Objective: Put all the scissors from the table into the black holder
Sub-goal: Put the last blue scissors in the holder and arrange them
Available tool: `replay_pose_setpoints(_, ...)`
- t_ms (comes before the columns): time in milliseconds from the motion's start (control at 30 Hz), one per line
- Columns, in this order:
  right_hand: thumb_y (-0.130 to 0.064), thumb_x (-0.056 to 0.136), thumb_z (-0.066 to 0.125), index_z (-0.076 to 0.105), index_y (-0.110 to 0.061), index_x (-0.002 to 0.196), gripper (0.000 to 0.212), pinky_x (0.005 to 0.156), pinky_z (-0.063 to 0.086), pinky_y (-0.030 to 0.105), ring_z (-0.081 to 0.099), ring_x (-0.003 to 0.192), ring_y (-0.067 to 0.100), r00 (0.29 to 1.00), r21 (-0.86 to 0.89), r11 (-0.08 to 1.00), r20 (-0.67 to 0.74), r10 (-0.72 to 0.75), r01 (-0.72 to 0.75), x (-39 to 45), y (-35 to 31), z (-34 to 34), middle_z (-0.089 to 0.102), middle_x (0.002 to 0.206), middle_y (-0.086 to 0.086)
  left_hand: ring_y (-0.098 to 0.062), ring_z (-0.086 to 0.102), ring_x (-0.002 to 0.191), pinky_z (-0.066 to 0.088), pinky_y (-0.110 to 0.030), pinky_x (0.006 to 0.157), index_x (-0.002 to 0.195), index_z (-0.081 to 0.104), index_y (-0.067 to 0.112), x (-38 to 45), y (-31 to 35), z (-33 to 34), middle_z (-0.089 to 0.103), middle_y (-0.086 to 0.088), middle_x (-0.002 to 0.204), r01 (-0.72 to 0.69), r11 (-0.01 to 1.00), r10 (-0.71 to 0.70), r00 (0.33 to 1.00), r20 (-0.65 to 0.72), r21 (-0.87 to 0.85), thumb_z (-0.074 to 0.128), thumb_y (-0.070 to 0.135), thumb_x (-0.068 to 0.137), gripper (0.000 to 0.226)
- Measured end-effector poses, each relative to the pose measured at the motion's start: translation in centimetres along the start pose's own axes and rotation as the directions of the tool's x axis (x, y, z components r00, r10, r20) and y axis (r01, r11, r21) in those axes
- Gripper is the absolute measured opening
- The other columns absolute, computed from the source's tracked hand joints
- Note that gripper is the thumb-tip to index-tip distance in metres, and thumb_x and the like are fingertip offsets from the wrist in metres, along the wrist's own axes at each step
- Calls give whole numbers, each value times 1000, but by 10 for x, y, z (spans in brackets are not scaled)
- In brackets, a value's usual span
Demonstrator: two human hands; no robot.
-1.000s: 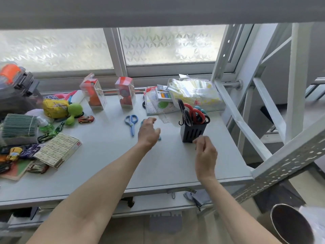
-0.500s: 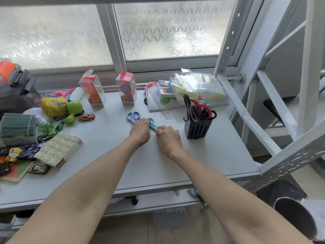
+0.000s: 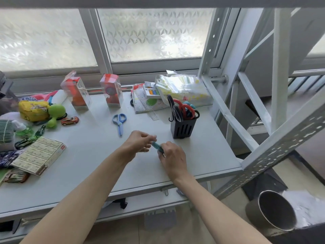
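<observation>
teal scissors (image 3: 157, 146): held | blue scissors (image 3: 120, 122): flat on table | black holder (image 3: 182, 127): upright, holding scissors

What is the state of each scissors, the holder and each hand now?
Teal scissors: held between both hands, above the table.
Blue scissors: lying flat on the table, closed.
Black holder: upright, several scissors inside.
Left hand: fingers on the teal scissors.
Right hand: gripping the teal scissors.

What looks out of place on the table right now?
Only the blue scissors lying flat on the table, left of the black holder and not yet in it. Both hands hold a teal pair. Nothing looks spilled or damaged.
</observation>
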State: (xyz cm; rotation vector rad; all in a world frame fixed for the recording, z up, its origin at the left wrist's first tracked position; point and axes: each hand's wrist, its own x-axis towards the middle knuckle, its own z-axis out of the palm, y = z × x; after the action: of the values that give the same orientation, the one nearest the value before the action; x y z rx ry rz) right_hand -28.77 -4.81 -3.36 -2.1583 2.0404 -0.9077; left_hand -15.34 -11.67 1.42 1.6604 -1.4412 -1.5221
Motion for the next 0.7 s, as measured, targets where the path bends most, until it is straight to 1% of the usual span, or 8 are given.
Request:
replay_pose_setpoints(133,-28,89,67,65,-15,85,14,65,35,25,52,66,17,984,87,995,-168,60,-45,-14,27,-25,60,76,-1,-14,59,72,50,-22,63,116,65,4,-5,18,18,63,-11,98,-110,994,111,994,-11,11,60,23,96,28)
replay_pose_setpoints(200,-34,92,60,65,-12,87,23,63,33,18,46,67,12,956,151,986,-275,103,-63,-14,34,-45,56,78,-2,-16,63,79,52,-23,63,131,55,11,-2,23,30,60,-10,114,-178,983,179,983,-28,46,65,22,92,42)
replay_pose_setpoints(267,-31,93,60,64,-8,86,24,58,31,10,39,61,7,907,293,953,-375,192,-80,-8,40,-68,51,76,-3,-19,66,92,52,-21,63,143,44,18,5,27,42,52,-5,128,-246,966,249,968,-33,84,71,23,87,62)
replay_pose_setpoints(367,-26,93,64,62,-8,84,20,56,38,16,42,56,6,798,445,886,-483,360,-130,17,52,-97,50,75,-1,-26,62,110,56,-23,63,149,36,23,16,35,59,43,-2,140,-320,941,327,943,-59,107,78,22,80,80)
replay_pose_setpoints(467,-30,93,64,65,-6,91,24,59,51,24,56,61,10,720,539,836,-538,438,-106,52,63,-117,61,79,6,-27,55,123,57,-44,90,147,40,24,25,43,69,45,-2,144,-322,939,333,939,-81,122,82,25,72,86)
replay_pose_setpoints(533,-37,92,62,66,-8,95,30,63,58,34,66,66,20,725,585,805,-510,463,-102,74,66,-124,67,83,11,-27,55,124,52,-52,98,141,45,23,30,45,72,50,-2,141,-325,939,335,939,-77,116,81,26,67,82)
replay_pose_setpoints(600,-41,92,61,66,-9,96,32,66,60,42,69,69,23,754,604,791,-474,454,-97,93,69,-125,69,84,10,-27,57,121,52,-52,97,135,50,24,34,47,72,55,0,135,-326,938,335,939,-74,116,79,26,66,75)
replay_pose_setpoints(700,-38,95,58,66,-7,96,32,68,61,40,70,69,22,835,587,800,-372,404,-126,111,69,-124,71,83,10,-27,61,114,57,-49,90,131,52,23,35,51,71,60,0,127,-336,930,350,933,-79,150,81,22,71,66)
